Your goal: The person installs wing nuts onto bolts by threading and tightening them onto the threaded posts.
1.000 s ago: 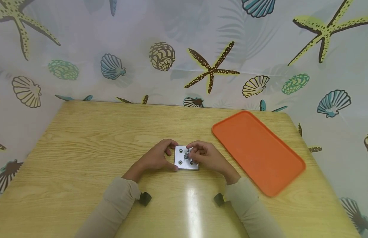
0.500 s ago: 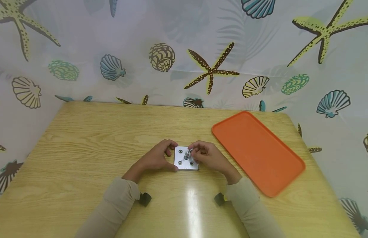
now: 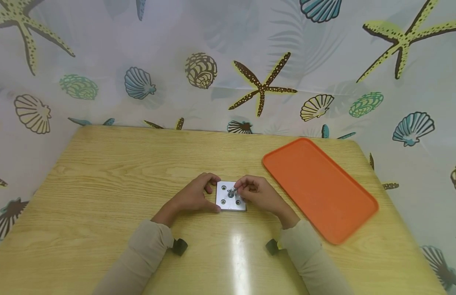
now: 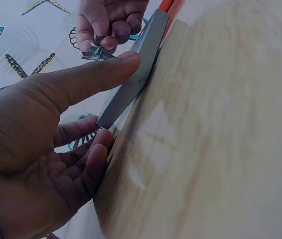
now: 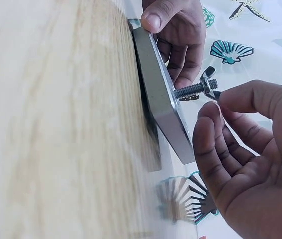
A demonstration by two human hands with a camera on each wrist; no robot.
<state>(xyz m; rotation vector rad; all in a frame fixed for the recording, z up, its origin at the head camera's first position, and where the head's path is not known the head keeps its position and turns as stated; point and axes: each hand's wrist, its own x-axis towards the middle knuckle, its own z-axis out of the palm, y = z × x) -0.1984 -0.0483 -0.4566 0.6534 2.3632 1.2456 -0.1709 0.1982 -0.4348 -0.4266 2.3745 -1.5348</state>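
Note:
A square silver metal plate (image 3: 228, 206) with several holes lies on the table. From its middle rises a threaded bolt (image 5: 187, 91), and a wing nut (image 5: 209, 74) sits close to the bolt's free end. My left hand (image 3: 194, 194) holds the plate's left side, its thumb on the near edge and fingers at the far edge. My right hand (image 3: 260, 193) is at the wing nut with thumb and index finger bent together at one wing. In the right wrist view the thumb tip meets that wing, while the other fingers are loosely curled.
An orange tray (image 3: 316, 188) lies slanted on the right of the wooden table (image 3: 132, 164). A cloth (image 3: 169, 32) printed with shells and starfish hangs behind and at the sides. Dark camera blocks (image 3: 180, 246) stick out from both wrists.
The wings of the wing nut have turned to another angle. My right fingertips have shifted slightly to the right, while the left hand and the plate stay in place.

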